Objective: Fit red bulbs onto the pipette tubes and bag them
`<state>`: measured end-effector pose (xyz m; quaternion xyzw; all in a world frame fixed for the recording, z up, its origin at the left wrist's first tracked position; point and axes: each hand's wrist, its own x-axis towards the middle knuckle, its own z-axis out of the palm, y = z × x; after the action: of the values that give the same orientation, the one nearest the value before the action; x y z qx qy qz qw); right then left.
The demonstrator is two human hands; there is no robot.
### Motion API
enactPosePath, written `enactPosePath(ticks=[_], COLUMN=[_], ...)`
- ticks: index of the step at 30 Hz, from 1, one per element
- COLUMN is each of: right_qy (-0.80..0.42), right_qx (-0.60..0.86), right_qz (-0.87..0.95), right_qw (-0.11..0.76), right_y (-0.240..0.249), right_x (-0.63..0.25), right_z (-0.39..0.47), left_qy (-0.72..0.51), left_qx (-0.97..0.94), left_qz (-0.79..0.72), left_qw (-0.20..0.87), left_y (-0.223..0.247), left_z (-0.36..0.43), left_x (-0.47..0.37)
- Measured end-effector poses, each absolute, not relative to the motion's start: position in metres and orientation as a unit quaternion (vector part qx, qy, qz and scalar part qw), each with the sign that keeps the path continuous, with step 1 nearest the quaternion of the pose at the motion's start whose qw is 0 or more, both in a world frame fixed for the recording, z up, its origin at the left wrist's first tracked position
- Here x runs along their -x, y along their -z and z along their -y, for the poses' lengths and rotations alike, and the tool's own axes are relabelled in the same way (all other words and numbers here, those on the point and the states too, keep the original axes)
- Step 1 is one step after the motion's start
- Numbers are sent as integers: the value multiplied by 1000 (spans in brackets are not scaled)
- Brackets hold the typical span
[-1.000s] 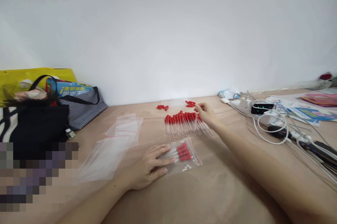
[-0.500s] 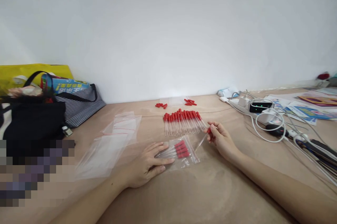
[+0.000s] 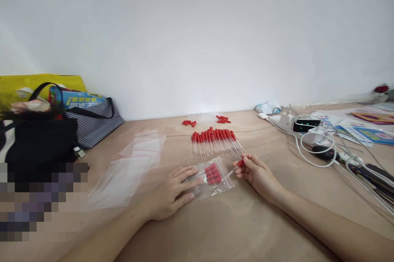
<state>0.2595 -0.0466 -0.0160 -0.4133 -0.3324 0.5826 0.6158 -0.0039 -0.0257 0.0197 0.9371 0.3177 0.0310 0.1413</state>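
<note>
A clear zip bag (image 3: 226,188) lies on the table with several red-bulbed droppers (image 3: 213,173) inside, bulbs toward its right-hand mouth. My left hand (image 3: 177,190) rests flat on the bag's left part, fingers stretched out and covering some of the dropper tubes. Pinched in my right hand (image 3: 257,174) is one dropper (image 3: 241,162), held by its red bulb. Its thin clear tube slants down left to the bag's mouth; whether the tip is inside I cannot tell. Just behind the bag lies a row of droppers (image 3: 212,135), bulbs toward the wall.
Flat clear zip bags (image 3: 123,180) overlap on the left. Loose red bulbs (image 3: 188,123) and clear tubes (image 3: 207,119) lie near the wall. At left stand a striped bag (image 3: 92,124) and a black bag (image 3: 40,143). A power strip (image 3: 281,123) with cables and papers (image 3: 366,131) occupies the right.
My right hand has moved slightly down and left, bringing the dropper's tube to the bag's mouth. The left hand stays on the bag.
</note>
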Motion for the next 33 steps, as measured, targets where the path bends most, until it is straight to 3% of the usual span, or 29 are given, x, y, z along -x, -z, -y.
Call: enactPosePath(ticks=[19,24,33], right_qy=[-593,-605,-499], right_qx=[452,455,527], right_qz=[278,335,529], right_qw=[606,561,440], right_y=[17,12,7], right_x=[-261,-255,-247], right_z=[48,57,56], left_qy=[-54,-41,-8], left_qx=[-938,-937,-936], left_qz=[-306,-315,-330], left_qw=[150,146,124], left_y=[-20,-21,-22], left_z=[25,24,25], left_x=[4,4,2])
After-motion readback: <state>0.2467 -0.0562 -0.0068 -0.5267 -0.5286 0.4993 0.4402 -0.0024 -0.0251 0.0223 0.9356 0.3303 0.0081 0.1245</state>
